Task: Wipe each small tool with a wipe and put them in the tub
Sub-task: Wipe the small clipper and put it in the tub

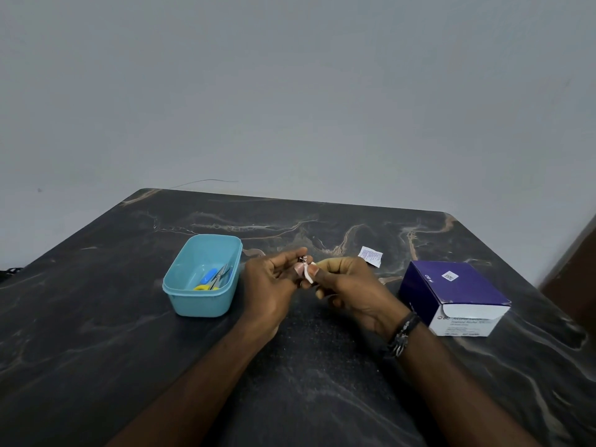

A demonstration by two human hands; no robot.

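My left hand [272, 282] pinches a small metal tool [302, 260], likely a nail clipper, above the middle of the table. My right hand [346, 285] presses a white wipe [308, 274] against that tool; the two hands touch. Most of the tool is hidden by fingers and wipe. To the left stands a light blue tub [180, 290]. Inside it lie yellow-handled scissors [211, 282] and a blue tool [209, 275].
An opened wipe sachet [371, 255] lies on the dark marble table [96, 333] behind my right hand. A purple and white box of wipes [451, 296] stands at the right. A grey wall rises behind the table's far edge.
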